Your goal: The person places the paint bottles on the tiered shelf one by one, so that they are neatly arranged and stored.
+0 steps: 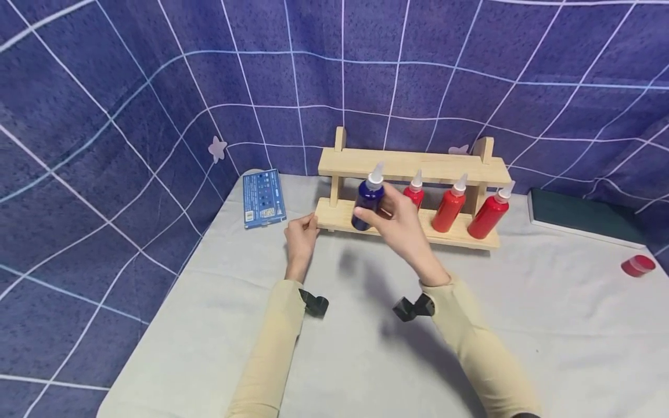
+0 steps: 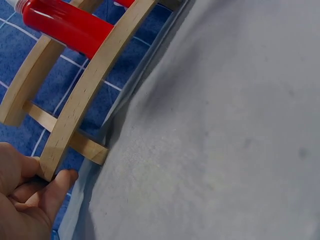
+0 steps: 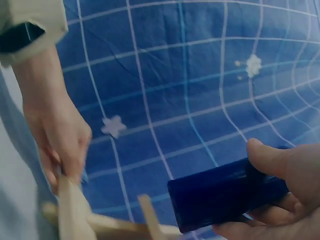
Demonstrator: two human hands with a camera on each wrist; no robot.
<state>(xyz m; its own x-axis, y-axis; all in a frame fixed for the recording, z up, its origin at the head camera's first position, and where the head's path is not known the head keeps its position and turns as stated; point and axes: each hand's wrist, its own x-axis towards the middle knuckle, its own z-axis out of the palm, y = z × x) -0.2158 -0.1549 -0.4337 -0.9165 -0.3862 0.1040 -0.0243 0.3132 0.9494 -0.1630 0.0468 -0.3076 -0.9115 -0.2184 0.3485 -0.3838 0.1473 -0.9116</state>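
Observation:
A dark blue squeeze bottle (image 1: 368, 198) with a white nozzle cap is upright in my right hand (image 1: 399, 217), in front of the left part of a two-tier wooden rack (image 1: 413, 165). Thumb and fingers wrap the bottle's (image 3: 215, 200) body, seen also in the right wrist view. My left hand (image 1: 301, 238) pinches the left end of the lower shelf (image 2: 82, 95) between thumb and fingers. Along that shelf stand red squeeze bottles, a partly hidden one (image 1: 413, 194) behind my right hand, a middle one (image 1: 448, 210) and a right one (image 1: 488, 216).
A blue printed box (image 1: 263, 198) lies left of the rack. To the right are a dark green flat book-like item (image 1: 582, 216) and a small red-lidded round container (image 1: 638, 266). A blue gridded curtain (image 1: 366, 87) hangs behind the pale-covered table (image 1: 340, 348).

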